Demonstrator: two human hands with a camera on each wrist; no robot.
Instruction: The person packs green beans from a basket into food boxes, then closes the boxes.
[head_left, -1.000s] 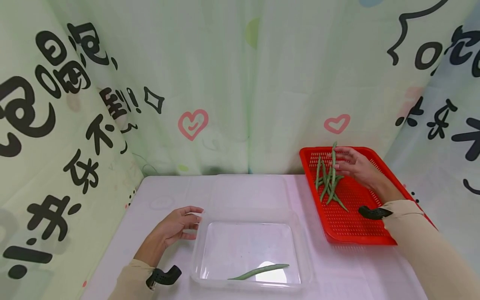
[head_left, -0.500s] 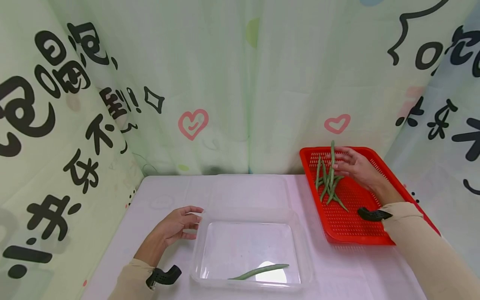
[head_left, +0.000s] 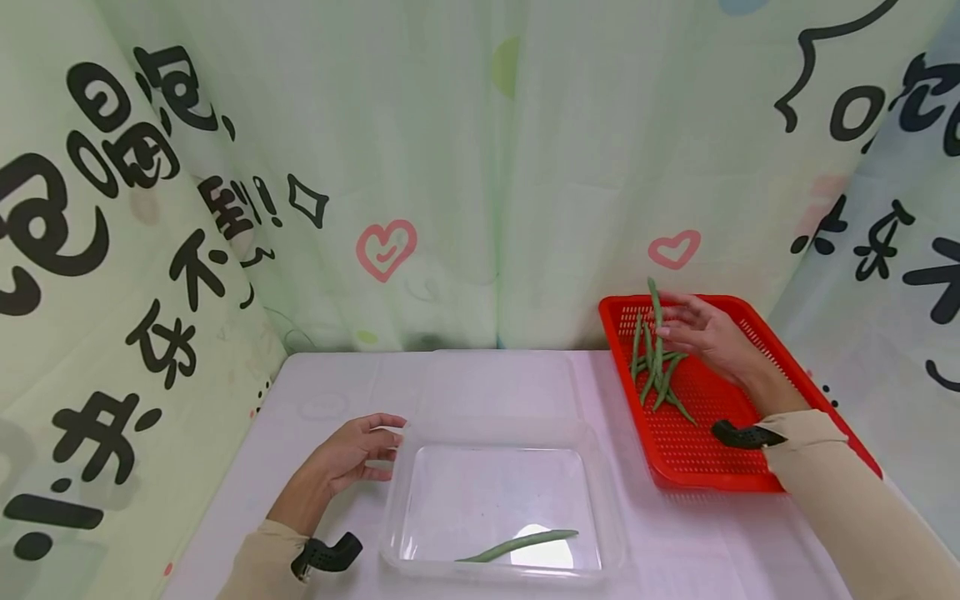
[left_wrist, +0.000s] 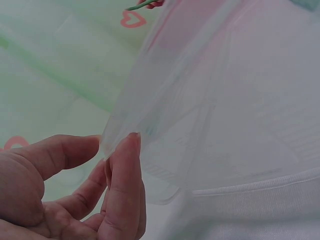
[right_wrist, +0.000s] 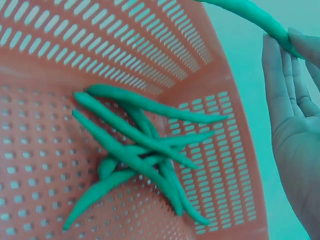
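Note:
My right hand pinches a green bean near one end, between thumb and fingertips; in the head view this bean stands nearly upright over the left rear part of a red perforated basket. Below it, several green beans lie crossed in a heap in that basket. At the left side of a clear plastic box, my left hand holds the rim between thumb and fingers. One single green bean lies near the front of the box.
A table with a pale cloth carries the box, and the basket stands to its right. Printed curtains close off the back and both sides. Each wrist wears a black strap-like device.
My right hand has shifted slightly to the left with the bean, which now leans and reaches a little higher. The left hand and the box stay where they were.

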